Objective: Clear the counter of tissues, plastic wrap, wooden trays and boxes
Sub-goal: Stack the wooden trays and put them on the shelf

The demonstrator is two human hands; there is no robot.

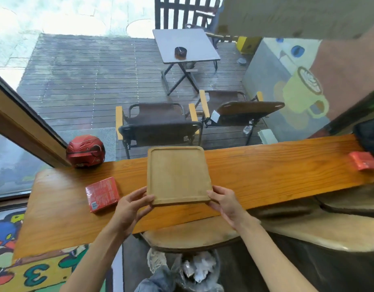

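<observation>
Wooden tray (177,174) held over desk (266,171), near corners clamped: left grip (132,205) at tray's 7 o'clock, right grip (223,202) at 5 o'clock. Red box (102,194) at tray's 9 o'clock.

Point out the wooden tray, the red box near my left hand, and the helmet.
wooden tray (177,173), head view, middle of its floor
red box (102,194), head view, top face
red helmet (84,149), head view, shell
</observation>
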